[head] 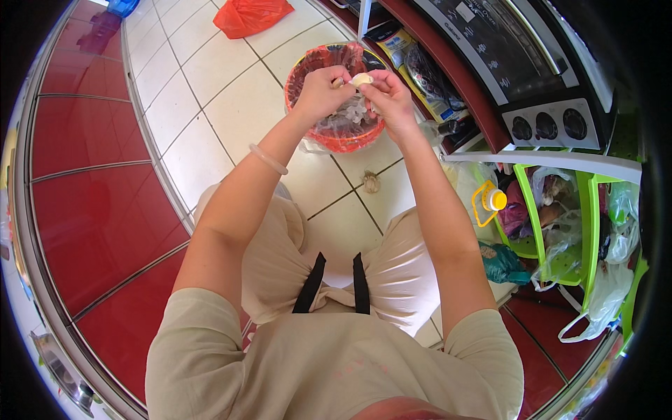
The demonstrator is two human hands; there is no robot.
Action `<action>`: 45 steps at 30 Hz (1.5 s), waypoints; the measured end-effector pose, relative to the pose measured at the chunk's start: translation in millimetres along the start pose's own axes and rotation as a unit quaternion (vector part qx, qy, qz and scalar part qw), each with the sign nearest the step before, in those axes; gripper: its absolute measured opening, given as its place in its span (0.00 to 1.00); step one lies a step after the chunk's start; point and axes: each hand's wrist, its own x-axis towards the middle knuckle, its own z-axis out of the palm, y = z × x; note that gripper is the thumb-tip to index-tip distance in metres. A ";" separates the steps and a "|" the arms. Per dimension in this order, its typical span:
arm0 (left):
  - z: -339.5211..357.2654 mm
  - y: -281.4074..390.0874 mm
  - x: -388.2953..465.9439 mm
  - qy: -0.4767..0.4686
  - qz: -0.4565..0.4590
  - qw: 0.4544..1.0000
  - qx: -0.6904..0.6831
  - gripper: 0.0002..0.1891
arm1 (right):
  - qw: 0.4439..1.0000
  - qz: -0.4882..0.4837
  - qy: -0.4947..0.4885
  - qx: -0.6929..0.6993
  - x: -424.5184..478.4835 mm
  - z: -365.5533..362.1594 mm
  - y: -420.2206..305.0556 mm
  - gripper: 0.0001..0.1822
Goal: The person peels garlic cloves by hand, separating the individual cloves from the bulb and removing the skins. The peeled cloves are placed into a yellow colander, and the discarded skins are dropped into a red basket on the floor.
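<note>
Both hands are over a bin (362,140) lined with clear plastic, with pale papery scraps (353,111) inside. Between the thumb and fingers of my right hand (392,100) is a small cream-white piece (361,80), which looks like a peeled garlic clove. The fingertips of my left hand (324,93) meet the clove from the other side. A small tan end (337,83) of something shows in the left fist; what it belongs to is hidden.
A dry, root-like tuft (371,182) lies on the tiled floor. A red plastic bag (252,17) sits beyond the bin. At right stand an oven (546,123), a yellow-capped bottle (494,200) and green baskets (588,226) of bags. Red cabinet doors (100,210) line the left.
</note>
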 end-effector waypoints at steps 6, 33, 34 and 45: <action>-2.0 -4.5 3.4 0.032 0.048 0.998 0.031 0.07 | 0.998 0.037 -0.048 0.032 2.4 -7.8 -2.2 0.10; 4.9 21.4 -7.1 0.113 0.172 0.963 0.173 0.06 | 0.860 -0.255 0.038 -0.440 -12.7 2.4 -23.1 0.14; 5.8 23.3 -7.9 0.116 0.166 0.963 0.177 0.06 | 0.843 -0.263 0.049 -0.466 -12.9 2.3 -20.8 0.13; 4.1 24.2 -10.2 0.113 -0.019 0.984 0.137 0.11 | 0.954 -0.209 0.082 -0.200 -0.3 -6.2 -5.0 0.10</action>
